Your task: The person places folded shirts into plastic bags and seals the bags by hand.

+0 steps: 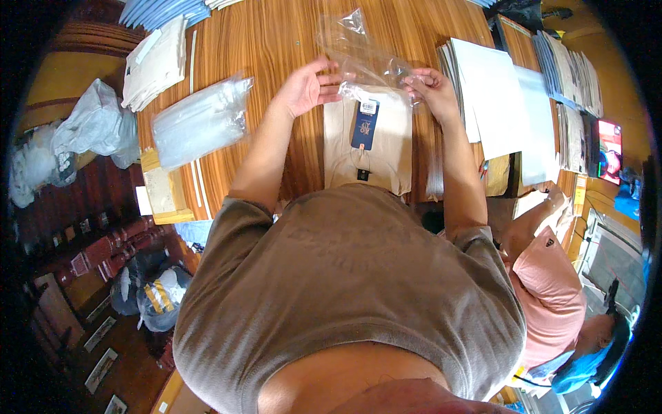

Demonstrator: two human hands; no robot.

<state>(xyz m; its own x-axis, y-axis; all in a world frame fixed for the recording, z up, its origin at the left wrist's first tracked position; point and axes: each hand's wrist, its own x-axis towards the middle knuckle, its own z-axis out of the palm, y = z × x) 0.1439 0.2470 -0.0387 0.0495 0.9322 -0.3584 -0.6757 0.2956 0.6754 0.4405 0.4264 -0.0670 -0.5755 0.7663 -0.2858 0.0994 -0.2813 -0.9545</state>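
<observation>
A folded beige garment [334, 148] lies on the table in front of me, with a dark blue hang tag [364, 125] on top. A clear plastic bag [362, 52] spreads out past its far end, and the bag's near edge meets or overlaps that end. My right hand [436, 91] pinches the bag's right edge between thumb and fingers. At the bag's left side, my left hand [308, 90] has its fingers stretched and apart, touching or close to the film; whether it grips any is not clear.
To the left lie a stack of clear bags [200, 121] and folded beige garments [157, 62]. White sheets [486, 96] are piled on the right, with more folded clothes [565, 69] beyond. A person in a pink shirt [552, 283] is close by my right side.
</observation>
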